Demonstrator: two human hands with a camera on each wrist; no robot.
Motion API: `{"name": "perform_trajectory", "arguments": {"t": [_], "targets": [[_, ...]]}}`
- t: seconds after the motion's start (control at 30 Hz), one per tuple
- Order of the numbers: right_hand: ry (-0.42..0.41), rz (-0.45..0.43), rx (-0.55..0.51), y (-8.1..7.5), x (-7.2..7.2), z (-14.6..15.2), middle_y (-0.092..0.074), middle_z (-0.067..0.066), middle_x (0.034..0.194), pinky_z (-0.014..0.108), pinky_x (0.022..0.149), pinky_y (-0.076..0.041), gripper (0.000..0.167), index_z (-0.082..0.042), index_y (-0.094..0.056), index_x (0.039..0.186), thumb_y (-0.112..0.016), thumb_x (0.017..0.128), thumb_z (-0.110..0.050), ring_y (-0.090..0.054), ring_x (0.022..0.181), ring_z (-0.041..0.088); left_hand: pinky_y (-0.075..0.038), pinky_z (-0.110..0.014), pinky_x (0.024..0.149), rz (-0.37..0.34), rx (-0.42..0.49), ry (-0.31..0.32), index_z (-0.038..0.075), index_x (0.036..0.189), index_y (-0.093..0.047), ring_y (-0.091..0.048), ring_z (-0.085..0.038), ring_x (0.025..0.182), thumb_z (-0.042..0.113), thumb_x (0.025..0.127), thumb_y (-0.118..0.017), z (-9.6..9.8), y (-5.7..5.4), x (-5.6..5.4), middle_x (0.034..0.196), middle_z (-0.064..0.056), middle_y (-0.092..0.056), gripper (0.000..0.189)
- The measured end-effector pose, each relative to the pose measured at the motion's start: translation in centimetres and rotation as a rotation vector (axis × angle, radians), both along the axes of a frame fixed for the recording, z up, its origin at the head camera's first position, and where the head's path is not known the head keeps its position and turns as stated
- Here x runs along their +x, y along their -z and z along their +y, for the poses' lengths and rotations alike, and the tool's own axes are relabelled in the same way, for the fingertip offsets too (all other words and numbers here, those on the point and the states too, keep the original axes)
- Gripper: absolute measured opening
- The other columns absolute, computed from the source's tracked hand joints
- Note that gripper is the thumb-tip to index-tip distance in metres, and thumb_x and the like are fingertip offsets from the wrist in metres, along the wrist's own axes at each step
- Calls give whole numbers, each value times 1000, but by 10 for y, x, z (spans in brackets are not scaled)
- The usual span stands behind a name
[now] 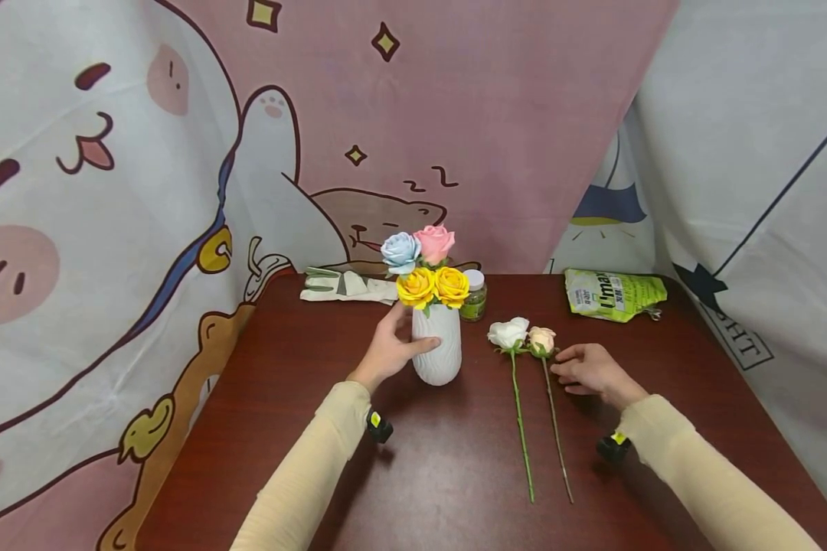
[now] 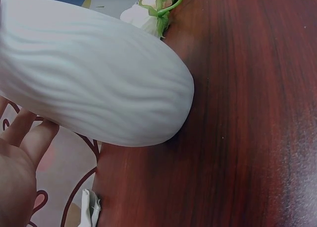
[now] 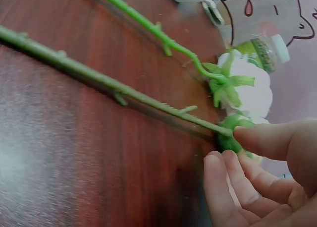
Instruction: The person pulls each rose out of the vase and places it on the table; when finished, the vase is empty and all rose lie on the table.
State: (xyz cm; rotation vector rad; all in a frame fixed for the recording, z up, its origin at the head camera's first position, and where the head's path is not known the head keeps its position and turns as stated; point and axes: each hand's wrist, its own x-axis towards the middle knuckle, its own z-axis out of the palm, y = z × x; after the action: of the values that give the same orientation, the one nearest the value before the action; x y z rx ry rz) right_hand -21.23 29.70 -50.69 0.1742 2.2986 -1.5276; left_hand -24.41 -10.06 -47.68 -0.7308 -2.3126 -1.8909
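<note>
My left hand (image 1: 384, 348) grips a white, ripple-textured vase (image 1: 438, 356), thumb across its front and fingers behind it. Two yellow roses (image 1: 451, 287), a pink rose (image 1: 434, 243) and a light blue rose (image 1: 400, 252) stand in the vase. On the table to its right lie a white rose (image 1: 508, 334) and a peach rose (image 1: 541, 340), stems pointing toward me. My right hand (image 1: 589, 371) is beside the peach rose's head. In the right wrist view, the thumb is right at the green base of that peach rose, with the other fingers spread apart below it.
Behind the vase stands a small jar (image 1: 474, 297) with a white lid. A pair of white-and-green gloves (image 1: 348, 285) lies at the table's back left. A green bag (image 1: 613, 295) is at the back right. Printed cloth hangs around the dark red table (image 1: 455, 474).
</note>
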Motion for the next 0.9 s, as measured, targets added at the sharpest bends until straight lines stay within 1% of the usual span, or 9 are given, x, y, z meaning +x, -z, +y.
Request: {"name": "perform_trajectory", "arguments": {"t": [0.2, 0.3, 0.4, 0.47, 0.63, 0.73, 0.83, 0.9], "targets": [[9, 38, 14, -12, -4, 4, -71, 20, 116, 41, 81, -64, 47, 13, -51, 134, -69, 103, -16, -72, 95, 25, -55, -48, 103, -8, 7, 5, 18, 152, -50, -62, -29, 122, 14, 85, -90, 1, -1, 0, 137, -10, -62, 78], [17, 66, 8, -20, -8, 3, -71, 18, 117, 41, 83, -64, 48, 11, -51, 136, -69, 103, -19, -72, 97, 23, -55, -51, 103, 3, 1, 1, 19, 152, -50, -62, -29, 121, 13, 85, -90, 1, 0, -1, 136, -9, -62, 78], [17, 100, -27, -28, -12, -1, -70, 17, 117, 40, 84, -63, 50, 10, -50, 139, -69, 103, -20, -72, 96, 19, -55, -51, 103, 20, -7, -3, 19, 151, -50, -62, -28, 121, 11, 85, -89, 1, 0, -1, 136, -8, -62, 77], [12, 128, -54, -35, -14, -5, -69, 14, 118, 38, 84, -63, 52, 9, -50, 140, -70, 103, -22, -72, 96, 17, -55, -49, 103, 30, -11, -4, 18, 150, -51, -62, -28, 122, 10, 84, -90, 1, 0, -1, 136, -8, -62, 77], [-23, 212, -110, -56, -19, -17, -65, 16, 126, 37, 87, -63, 51, 7, -50, 140, -69, 104, -25, -73, 99, 16, -56, -44, 101, 39, -11, -7, 15, 149, -52, -63, -28, 121, 8, 84, -89, 1, 0, 0, 136, -10, -63, 76], [-48, 251, -134, -70, -23, -26, -62, 17, 127, 39, 91, -61, 50, 3, -52, 138, -69, 104, -29, -72, 101, 14, -57, -44, 100, 40, -5, -5, 15, 150, -52, -63, -29, 120, 6, 84, -89, 2, 0, 0, 136, -10, -63, 76], [-70, 285, -170, -82, -26, -38, -62, 18, 127, 37, 91, -62, 48, 0, -55, 136, -70, 103, -31, -72, 103, 14, -57, -45, 100, 41, 2, -1, 15, 150, -51, -64, -30, 120, 4, 83, -89, 2, 0, 0, 137, -10, -63, 77], [-91, 312, -195, -90, -29, -47, -64, 16, 127, 36, 90, -62, 45, -2, -57, 135, -71, 103, -31, -73, 105, 14, -57, -46, 100, 42, 0, -2, 15, 150, -51, -64, -29, 120, 5, 83, -88, 2, 0, 0, 137, -9, -63, 77]]}}
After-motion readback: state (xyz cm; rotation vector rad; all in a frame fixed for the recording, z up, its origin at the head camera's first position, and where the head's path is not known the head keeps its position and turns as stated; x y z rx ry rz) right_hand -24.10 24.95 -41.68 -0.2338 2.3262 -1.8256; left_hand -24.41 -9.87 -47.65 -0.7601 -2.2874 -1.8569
